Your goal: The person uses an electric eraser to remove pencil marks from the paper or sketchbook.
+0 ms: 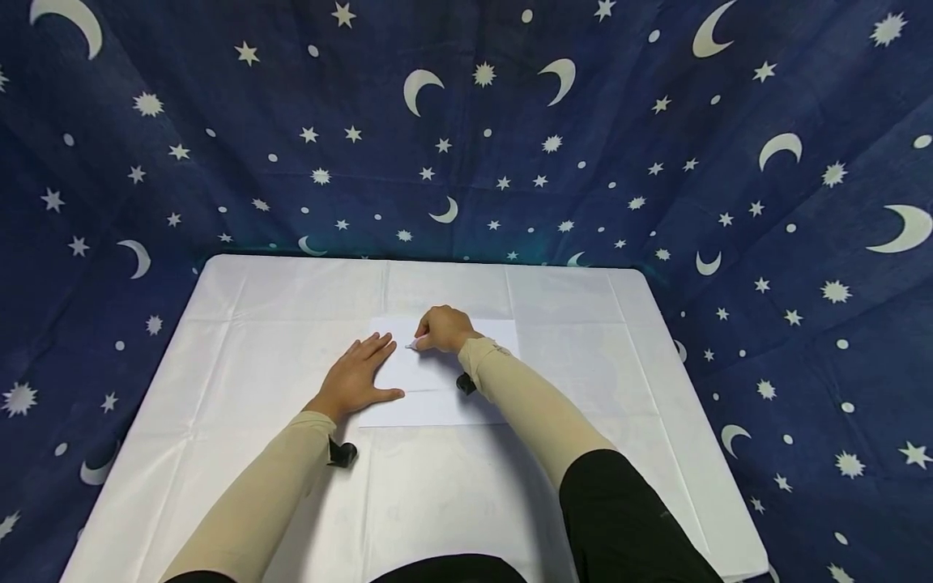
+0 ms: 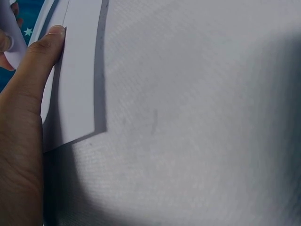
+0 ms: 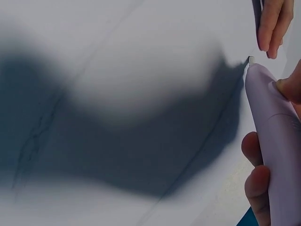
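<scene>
A white sheet of paper [image 1: 437, 409] lies on the white-covered table. On its left side my left hand [image 1: 357, 376] rests with fingers spread, the thumb [image 2: 49, 44] pressing near a thin line across the sheet. My right hand [image 1: 445, 328] grips a lavender utility knife [image 3: 277, 136] over the paper's upper middle. The right thumb [image 3: 289, 87] sits on the knife's slider button. A short blade tip [image 3: 251, 60] sticks out, pointing towards the left fingers. From near this tip, a thin line runs across the paper in the right wrist view.
The white tablecloth [image 1: 277, 300] has several fold creases. A dark blue curtain [image 1: 466, 162] with moons and stars hangs behind the table and along its sides. Small black wrist cameras, such as the left one [image 1: 342, 454], hang under both forearms.
</scene>
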A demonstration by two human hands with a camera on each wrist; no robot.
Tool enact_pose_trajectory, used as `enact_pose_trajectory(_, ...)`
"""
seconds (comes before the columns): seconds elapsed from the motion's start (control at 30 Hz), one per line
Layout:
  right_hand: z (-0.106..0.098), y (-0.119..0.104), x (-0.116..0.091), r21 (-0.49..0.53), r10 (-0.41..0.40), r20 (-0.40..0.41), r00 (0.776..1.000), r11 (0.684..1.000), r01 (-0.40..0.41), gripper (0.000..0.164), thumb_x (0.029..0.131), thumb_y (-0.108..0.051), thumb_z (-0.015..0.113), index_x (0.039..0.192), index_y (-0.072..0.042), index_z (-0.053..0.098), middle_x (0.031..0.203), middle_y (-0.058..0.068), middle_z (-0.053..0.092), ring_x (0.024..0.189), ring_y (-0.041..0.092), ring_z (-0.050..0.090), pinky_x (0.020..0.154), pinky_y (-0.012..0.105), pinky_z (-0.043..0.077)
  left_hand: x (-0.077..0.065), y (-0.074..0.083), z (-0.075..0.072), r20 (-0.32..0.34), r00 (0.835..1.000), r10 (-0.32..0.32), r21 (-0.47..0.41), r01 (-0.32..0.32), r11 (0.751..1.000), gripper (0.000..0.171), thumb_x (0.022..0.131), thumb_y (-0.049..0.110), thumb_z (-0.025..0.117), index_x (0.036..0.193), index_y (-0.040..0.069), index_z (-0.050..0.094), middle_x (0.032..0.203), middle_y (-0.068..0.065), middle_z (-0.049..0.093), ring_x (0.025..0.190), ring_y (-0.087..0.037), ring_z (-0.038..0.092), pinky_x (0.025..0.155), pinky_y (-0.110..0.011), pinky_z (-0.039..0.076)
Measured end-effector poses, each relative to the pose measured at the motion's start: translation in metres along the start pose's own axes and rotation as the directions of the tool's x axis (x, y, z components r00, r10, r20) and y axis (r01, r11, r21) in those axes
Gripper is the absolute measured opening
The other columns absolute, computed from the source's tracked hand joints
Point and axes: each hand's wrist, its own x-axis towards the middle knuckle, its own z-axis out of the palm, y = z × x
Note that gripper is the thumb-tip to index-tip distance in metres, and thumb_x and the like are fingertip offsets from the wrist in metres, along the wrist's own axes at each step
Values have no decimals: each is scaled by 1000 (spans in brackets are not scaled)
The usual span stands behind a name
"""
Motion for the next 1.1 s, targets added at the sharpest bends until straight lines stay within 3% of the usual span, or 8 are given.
enact_pose_trajectory(0.63,-1,-3,-3,17,20,-1,1000,1000,-20,15,74,-33,73,85,-23,72,77,-13,61,77,7,55,71,26,46,0,0,0,22,1000,-17,6,17,1000,101,64,78,49,141,14,32,147,0,22,135,-20,13,109,-42,10)
enact_pose_trajectory(1.1,4,-7,0,30,18,-1,1000,999,-18,17,75,-35,72,89,-24,72,79,-14,60,77,6,54,71,25,45,-1,0,0,-3,1000,1,-7,-1,1000,101,65,78,50,140,13,33,146,-1,24,135,-20,14,109,-43,11)
